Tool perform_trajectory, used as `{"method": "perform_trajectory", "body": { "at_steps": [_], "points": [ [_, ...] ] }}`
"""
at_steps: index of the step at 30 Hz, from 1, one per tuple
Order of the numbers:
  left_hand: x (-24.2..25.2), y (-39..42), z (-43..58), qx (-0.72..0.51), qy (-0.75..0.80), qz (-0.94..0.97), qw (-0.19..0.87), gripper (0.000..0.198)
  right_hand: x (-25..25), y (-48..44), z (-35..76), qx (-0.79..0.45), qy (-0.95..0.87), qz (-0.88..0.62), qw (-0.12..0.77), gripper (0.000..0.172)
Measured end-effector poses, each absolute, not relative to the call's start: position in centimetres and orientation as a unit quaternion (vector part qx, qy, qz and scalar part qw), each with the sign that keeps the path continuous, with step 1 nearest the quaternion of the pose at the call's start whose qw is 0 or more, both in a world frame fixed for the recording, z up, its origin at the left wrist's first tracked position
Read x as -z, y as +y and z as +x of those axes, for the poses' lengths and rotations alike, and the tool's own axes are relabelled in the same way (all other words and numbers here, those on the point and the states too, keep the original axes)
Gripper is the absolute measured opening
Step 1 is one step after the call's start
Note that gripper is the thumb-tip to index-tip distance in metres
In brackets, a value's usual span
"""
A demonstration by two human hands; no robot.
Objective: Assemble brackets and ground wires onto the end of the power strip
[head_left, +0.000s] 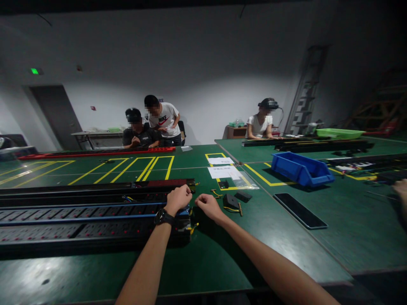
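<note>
The long black, blue-edged socket strip (79, 212) lies with its end by your left hand (179, 199), your right hand (208, 206) just apart, grips unclear; exposed thin yellow wires (193, 228) suggest unfinished work.

My watch (164, 216) all black. Before me, strips (104, 231) black, dotted red in rows, with blue edging (79, 220); wires (193, 228) at their ends yellow. Blocks (230, 201) black. I see green table (197, 271) patterned with yellow lines (171, 168), some boxed. Papers (223, 172) white, dark print. Bin (292, 171) strong blue; phone (300, 210) black, paler rim. Farther off: tray (338, 134) bright green, rail (162, 149) red, one shirt (167, 116) white with black letters, red mark.
</note>
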State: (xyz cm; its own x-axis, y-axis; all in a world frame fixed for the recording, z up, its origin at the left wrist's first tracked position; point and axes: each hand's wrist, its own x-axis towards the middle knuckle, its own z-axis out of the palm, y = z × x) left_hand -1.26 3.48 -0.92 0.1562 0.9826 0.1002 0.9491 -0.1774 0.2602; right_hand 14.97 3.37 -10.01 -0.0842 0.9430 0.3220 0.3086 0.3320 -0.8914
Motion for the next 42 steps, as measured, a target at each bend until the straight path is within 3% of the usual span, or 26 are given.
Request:
{"method": "perform_trajectory", "body": {
  "at_steps": [42],
  "points": [
    [0.57,2.97,-0.73,-0.108,0.647,0.754,0.019,0.021,10.03,3.30,14.83,-0.322,-0.661,-0.475,0.483,0.012]
  ]
}}
